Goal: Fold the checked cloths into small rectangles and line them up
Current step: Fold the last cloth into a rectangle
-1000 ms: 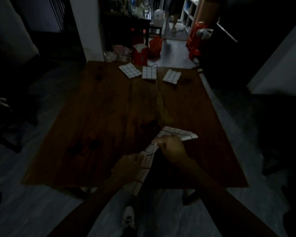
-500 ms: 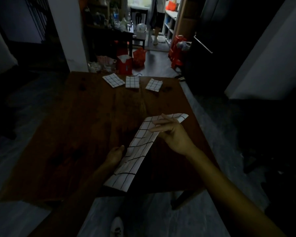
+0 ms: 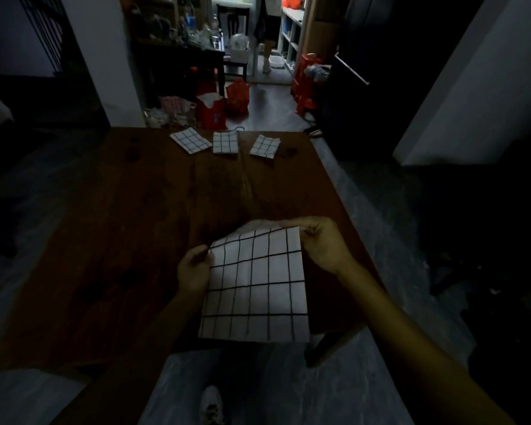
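White grid-lined cloth (image 3: 255, 283), seemingly soft, hangs rectangular from both hands (image 3: 319, 243).

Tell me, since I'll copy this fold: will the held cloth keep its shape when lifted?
Probably not. The cloth hangs limp from the left hand and right hand, so it's likely floppy. Pinches hold it up, suggesting it's light.

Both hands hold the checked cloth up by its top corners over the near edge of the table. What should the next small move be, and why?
Probably lay the checked cloth flat on the table and fold it. The left hand and right hand pinch its top corners, and it is far larger than the three folded cloths at the far edge.
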The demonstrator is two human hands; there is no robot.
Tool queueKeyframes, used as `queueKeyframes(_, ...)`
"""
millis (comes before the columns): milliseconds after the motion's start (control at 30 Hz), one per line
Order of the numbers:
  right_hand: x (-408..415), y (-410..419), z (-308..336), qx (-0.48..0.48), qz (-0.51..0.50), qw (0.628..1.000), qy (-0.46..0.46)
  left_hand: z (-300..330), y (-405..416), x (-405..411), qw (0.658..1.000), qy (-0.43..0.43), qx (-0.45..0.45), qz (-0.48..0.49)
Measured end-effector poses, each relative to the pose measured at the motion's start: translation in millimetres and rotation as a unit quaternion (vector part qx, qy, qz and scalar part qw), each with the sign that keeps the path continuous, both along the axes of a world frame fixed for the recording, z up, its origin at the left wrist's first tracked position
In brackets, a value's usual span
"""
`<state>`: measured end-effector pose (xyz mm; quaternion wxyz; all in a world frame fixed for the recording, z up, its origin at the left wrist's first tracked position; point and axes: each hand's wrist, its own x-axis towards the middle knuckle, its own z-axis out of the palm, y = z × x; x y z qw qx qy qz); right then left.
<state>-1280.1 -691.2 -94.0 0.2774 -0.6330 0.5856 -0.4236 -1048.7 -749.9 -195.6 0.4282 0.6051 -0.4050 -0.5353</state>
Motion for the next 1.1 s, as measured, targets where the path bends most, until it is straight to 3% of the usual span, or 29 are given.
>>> queueKeyframes(133, 5.7, -13.9, 4.8, 0.023, 0.013, 0.999, -0.026, 14.0, 2.5, -6.3, 0.973, -0.163, -0.154, -0.059)
queueKeyframes(233, 11.2, -21.1, 12.5, 0.033, 0.038, 0.999, -0.019, 36.9, 6.8, -21.3, 0.922, -0.192, -0.295, -0.162)
queueKeyframes(400, 17.5, -22.3, 23.6, 0.016, 0.08, 0.996, -0.018, 57.3, -0.1, -39.2, 0.847, -0.246, -0.408, -0.237)
queueKeyframes(633, 11.6, -14.3, 34.4, 0.019, 0.076, 0.997, -0.024, 71.3, 7.6, -47.2, 0.822, -0.269, -0.455, -0.213)
queueKeyframes(833, 7.3, -4.8, 41.9, 0.054, 0.031, 0.995, -0.078, 85.6, 9.5, -47.4, 0.847, -0.215, -0.416, -0.251)
queueKeyframes(967, 10.5, -7.0, 36.1, -0.007, -0.009, 1.0, -0.002, 95.2, 8.8, -45.5, 0.847, -0.204, -0.407, -0.274)
queueKeyframes(1100, 6.5, -7.0, 37.8, -0.056, -0.069, 0.994, -0.06, 94.7, 4.6, -37.6, 0.85, -0.236, -0.39, -0.265)
